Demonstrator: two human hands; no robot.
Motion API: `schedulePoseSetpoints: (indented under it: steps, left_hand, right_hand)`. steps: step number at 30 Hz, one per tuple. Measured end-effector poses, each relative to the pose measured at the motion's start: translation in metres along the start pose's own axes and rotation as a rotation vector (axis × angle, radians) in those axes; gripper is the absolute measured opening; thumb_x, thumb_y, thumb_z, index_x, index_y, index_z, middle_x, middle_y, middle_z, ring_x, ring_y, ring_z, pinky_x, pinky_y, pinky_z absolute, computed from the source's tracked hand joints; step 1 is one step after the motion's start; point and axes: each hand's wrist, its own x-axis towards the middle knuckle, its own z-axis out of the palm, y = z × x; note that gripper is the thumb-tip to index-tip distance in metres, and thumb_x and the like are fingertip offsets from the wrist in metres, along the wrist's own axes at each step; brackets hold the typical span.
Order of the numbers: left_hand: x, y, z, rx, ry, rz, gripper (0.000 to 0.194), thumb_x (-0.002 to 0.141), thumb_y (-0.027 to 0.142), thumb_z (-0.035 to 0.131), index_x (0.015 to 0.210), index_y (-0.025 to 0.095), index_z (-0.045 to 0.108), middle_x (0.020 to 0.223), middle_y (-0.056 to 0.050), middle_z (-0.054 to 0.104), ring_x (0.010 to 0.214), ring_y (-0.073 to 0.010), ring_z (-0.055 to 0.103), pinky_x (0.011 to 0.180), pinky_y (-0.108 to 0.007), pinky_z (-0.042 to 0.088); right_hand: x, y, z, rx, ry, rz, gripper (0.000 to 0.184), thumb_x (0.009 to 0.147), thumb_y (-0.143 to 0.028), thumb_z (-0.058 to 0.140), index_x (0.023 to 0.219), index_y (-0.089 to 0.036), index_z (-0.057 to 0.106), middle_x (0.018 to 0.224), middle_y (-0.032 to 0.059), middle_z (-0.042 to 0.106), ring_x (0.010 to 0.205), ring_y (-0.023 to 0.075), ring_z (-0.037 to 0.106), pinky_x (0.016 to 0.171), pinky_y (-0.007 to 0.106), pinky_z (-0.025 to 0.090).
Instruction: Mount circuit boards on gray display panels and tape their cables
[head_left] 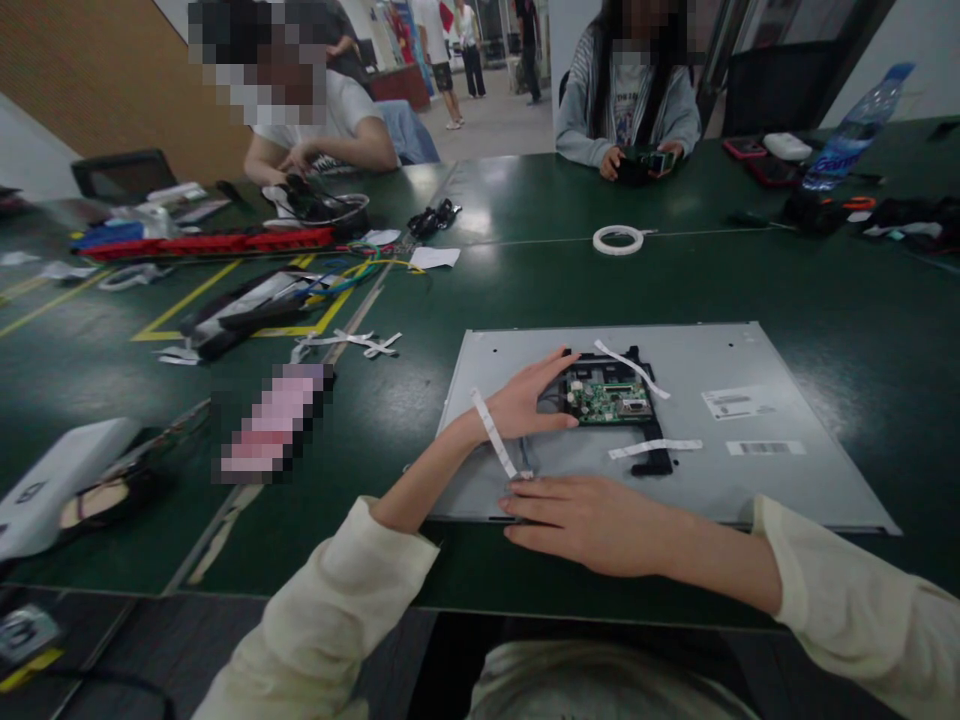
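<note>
A grey flat metal panel [690,370], which looks like the back of a display, lies on the table before me. On it sits a black bracket [651,455] with a green circuit board [609,402]. My left hand [517,400] rests at the board's left side, thumb and fingers spread. A white tape strip [495,435] crosses in front of that hand, its lower end near my right fingertips. My right hand [577,520] lies flat near the panel's front edge, fingers stretched over a thin cable end. Two more tape strips [654,448] are on the bracket.
A tape roll [618,240] lies beyond the panel. To the left are a phone [274,425], tape scraps [367,345], a white device [60,480] and cables. A water bottle [855,130] stands at back right. Two people sit across the table.
</note>
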Motion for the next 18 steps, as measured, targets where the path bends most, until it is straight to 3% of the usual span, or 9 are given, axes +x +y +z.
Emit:
schedulePoseSetpoints:
  steps: [6, 12, 18]
  left_hand:
    - [0.0027, 0.0012, 0.0037, 0.024, 0.019, 0.027, 0.081, 0.060, 0.027, 0.079, 0.134, 0.019, 0.046, 0.143, -0.015, 0.040, 0.133, -0.0320, 0.036, 0.114, -0.046, 0.021]
    - [0.0030, 0.0011, 0.0059, -0.007, 0.043, -0.006, 0.080, 0.059, 0.027, 0.080, 0.131, 0.022, 0.048, 0.143, -0.013, 0.041, 0.134, -0.0331, 0.034, 0.114, -0.049, 0.018]
    - [0.0032, -0.0012, 0.0065, 0.112, 0.041, 0.062, 0.079, 0.062, 0.031, 0.078, 0.133, 0.022, 0.046, 0.141, -0.014, 0.043, 0.132, -0.0337, 0.038, 0.111, -0.050, 0.025]
  right_hand:
    - [-0.0001, -0.0009, -0.0018, -0.019, -0.001, 0.000, 0.035, 0.097, -0.016, 0.033, 0.124, -0.013, 0.056, 0.138, 0.0081, 0.047, 0.134, 0.0162, 0.033, 0.112, 0.032, 0.031]
    - [-0.0008, -0.0002, 0.0000, -0.048, -0.007, -0.001, 0.036, 0.098, -0.017, 0.032, 0.125, -0.014, 0.054, 0.139, 0.0074, 0.045, 0.134, 0.0161, 0.033, 0.112, 0.032, 0.030]
    - [0.0001, -0.0002, -0.0003, -0.054, 0.000, -0.008, 0.036, 0.098, -0.017, 0.032, 0.125, -0.012, 0.054, 0.138, 0.0081, 0.046, 0.134, 0.0169, 0.034, 0.112, 0.032, 0.030]
